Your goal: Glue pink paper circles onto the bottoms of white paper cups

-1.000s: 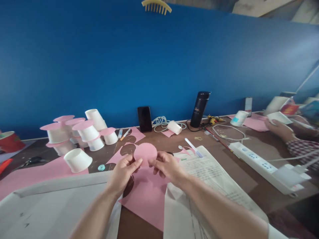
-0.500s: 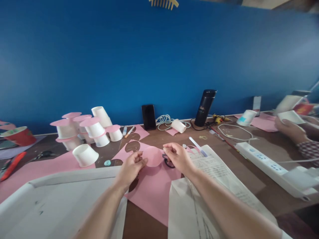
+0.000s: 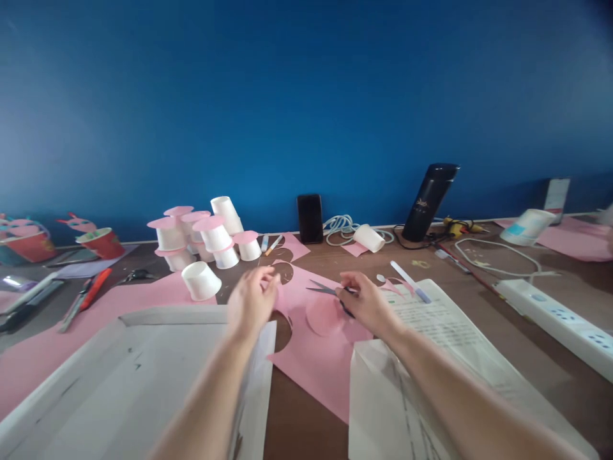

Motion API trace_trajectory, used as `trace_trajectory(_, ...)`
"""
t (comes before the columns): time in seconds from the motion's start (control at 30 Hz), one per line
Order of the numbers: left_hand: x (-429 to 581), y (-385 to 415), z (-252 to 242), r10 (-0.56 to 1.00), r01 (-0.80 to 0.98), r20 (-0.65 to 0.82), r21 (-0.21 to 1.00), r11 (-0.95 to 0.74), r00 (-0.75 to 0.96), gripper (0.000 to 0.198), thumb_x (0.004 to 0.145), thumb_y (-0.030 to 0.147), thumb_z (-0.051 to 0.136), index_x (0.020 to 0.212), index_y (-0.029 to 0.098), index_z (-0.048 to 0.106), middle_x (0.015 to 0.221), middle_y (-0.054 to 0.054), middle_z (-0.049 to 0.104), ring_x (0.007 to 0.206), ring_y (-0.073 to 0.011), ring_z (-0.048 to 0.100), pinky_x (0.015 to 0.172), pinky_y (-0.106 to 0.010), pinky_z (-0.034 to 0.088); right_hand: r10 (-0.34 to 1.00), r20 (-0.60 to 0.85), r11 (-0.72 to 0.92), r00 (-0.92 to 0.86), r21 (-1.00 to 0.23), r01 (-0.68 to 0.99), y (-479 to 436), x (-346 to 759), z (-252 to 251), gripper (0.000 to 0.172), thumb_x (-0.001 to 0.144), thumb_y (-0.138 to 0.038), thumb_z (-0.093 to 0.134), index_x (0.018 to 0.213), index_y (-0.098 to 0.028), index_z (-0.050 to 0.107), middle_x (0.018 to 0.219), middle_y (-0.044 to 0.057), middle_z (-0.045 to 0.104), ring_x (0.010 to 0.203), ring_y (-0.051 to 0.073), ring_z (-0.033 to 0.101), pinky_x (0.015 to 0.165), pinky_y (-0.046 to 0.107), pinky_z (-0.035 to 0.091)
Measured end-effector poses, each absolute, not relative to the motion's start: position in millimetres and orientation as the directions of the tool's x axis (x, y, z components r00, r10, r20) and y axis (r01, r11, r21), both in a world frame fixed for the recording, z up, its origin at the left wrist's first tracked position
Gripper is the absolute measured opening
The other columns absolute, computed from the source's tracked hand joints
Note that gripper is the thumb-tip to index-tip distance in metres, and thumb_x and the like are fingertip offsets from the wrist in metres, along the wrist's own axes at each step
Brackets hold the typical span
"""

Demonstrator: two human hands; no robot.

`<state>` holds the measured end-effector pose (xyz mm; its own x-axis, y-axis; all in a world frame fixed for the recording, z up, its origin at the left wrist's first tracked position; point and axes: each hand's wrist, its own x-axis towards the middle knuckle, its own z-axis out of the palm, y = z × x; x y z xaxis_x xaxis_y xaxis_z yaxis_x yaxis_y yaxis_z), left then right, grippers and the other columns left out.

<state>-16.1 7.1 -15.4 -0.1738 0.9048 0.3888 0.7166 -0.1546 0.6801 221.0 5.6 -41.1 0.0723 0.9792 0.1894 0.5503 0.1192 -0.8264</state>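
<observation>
My right hand is closed around the handles of dark scissors, whose blades point left and stand slightly apart. Below the blades, a pink paper disc lies on a pink paper sheet with round cut-outs along its edge. My left hand is over the sheet's left side, its fingers curled and partly blurred. Pink paper shows beside its fingertips; whether they pinch anything is hidden. An upside-down white paper cup stands beyond my left hand, in front of stacked white cups with pink discs between them.
A white tray-like sheet fills the front left, and printed papers lie under my right forearm. Along the blue wall stand a phone and a black flask. A power strip lies at right, a red-handled cutter at left.
The view has turned left. My left hand has drawn away from the pink disc, which now rests on the sheet. The scissors are now plainly in my right hand.
</observation>
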Motion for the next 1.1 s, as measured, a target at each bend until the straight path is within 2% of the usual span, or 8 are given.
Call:
trace_trajectory(0.07, -38, 14, -12, 0.879, 0.868, 0.402, 0.496, 0.028, -0.257, 0.027, 0.081, 0.039, 0.052, 0.097, 0.024, 0.068, 0.100, -0.011, 0.066, 0.092, -0.0286, 0.059, 0.078, -0.038, 0.043, 0.969, 0.238, 0.156, 0.066, -0.798, 0.582, 5, 221, -40, 0.035, 0.078, -0.029, 0.058, 0.109, -0.013, 0.058, 0.105, 0.010, 0.065, 0.097, 0.021, 0.062, 0.085, 0.035, 0.047)
trace_trajectory(0.13, -57, 19, -11, 0.904, 0.919, 0.305, 0.346, 0.188, -0.300, 0.034, 0.079, 0.042, 0.052, 0.101, 0.021, 0.068, 0.107, -0.015, 0.064, 0.101, -0.0342, 0.057, 0.082, -0.042, 0.042, 0.965, 0.260, 0.185, 0.042, -0.785, 0.591, 5, 220, -40, 0.034, 0.079, -0.029, 0.057, 0.108, -0.014, 0.059, 0.106, 0.010, 0.066, 0.102, 0.022, 0.060, 0.088, 0.035, 0.046)
trace_trajectory(0.23, -74, 24, -11, 0.921, 0.919, 0.143, 0.220, 0.326, -0.361, 0.051, 0.071, 0.051, 0.057, 0.108, 0.016, 0.067, 0.114, -0.022, 0.060, 0.108, -0.0415, 0.053, 0.081, -0.046, 0.042, 0.958, 0.285, 0.215, 0.028, -0.781, 0.586, 5, 220, -40, 0.032, 0.080, -0.029, 0.057, 0.108, -0.016, 0.060, 0.106, 0.009, 0.066, 0.101, 0.021, 0.061, 0.087, 0.035, 0.047)
trace_trajectory(0.4, -85, 26, -14, 0.922, 0.911, 0.064, 0.190, 0.365, -0.383, 0.055, 0.068, 0.054, 0.057, 0.106, 0.016, 0.067, 0.114, -0.024, 0.060, 0.104, -0.0452, 0.054, 0.072, -0.047, 0.044, 0.967, 0.256, 0.207, -0.009, -0.759, 0.617, 0, 222, -33, 0.024, 0.081, -0.028, 0.056, 0.101, -0.018, 0.064, 0.097, 0.006, 0.070, 0.090, 0.019, 0.065, 0.079, 0.029, 0.047)
trace_trajectory(0.6, -94, 27, -15, 0.906, 0.900, 0.065, 0.168, 0.403, -0.418, 0.050, 0.067, 0.054, 0.057, 0.100, 0.019, 0.068, 0.112, -0.023, 0.063, 0.100, -0.0453, 0.057, 0.066, -0.046, 0.044, 0.990, 0.101, 0.138, -0.101, -0.495, 0.858, -14, 225, -15, 0.021, 0.084, -0.034, 0.053, 0.093, -0.024, 0.068, 0.085, 0.004, 0.072, 0.077, 0.021, 0.065, 0.065, 0.029, 0.040)
trace_trajectory(0.73, -96, 29, -22, 0.917, 0.905, 0.024, 0.175, 0.388, -0.398, 0.049, 0.067, 0.058, 0.055, 0.097, 0.021, 0.069, 0.110, -0.021, 0.065, 0.099, -0.0449, 0.058, 0.066, -0.046, 0.043, 0.983, 0.064, 0.181, -0.171, -0.453, 0.873, -18, 226, -10, 0.024, 0.084, -0.041, 0.054, 0.095, -0.025, 0.068, 0.086, 0.002, 0.071, 0.073, 0.018, 0.062, 0.060, 0.027, 0.035)
trace_trajectory(0.97, -100, 33, -29, 0.926, 0.910, 0.020, 0.197, 0.365, -0.376, 0.047, 0.067, 0.059, 0.057, 0.091, 0.021, 0.069, 0.102, -0.020, 0.068, 0.092, -0.0419, 0.061, 0.066, -0.044, 0.043, 0.959, 0.006, 0.257, -0.284, -0.443, 0.859, -22, 223, -8, 0.043, 0.071, -0.057, 0.066, 0.099, -0.024, 0.065, 0.090, 0.003, 0.067, 0.078, 0.021, 0.061, 0.063, 0.028, 0.037)
trace_trajectory(1.1, -94, 32, -24, 0.911, 0.894, -0.032, 0.181, 0.410, -0.411, 0.046, 0.068, 0.059, 0.055, 0.092, 0.022, 0.068, 0.105, -0.019, 0.066, 0.097, -0.0421, 0.060, 0.068, -0.044, 0.045, 0.954, -0.011, 0.271, -0.299, -0.395, 0.878, -25, 220, -8, 0.065, 0.063, -0.069, 0.066, 0.109, -0.023, 0.063, 0.104, 0.009, 0.062, 0.089, 0.027, 0.060, 0.073, 0.034, 0.041)
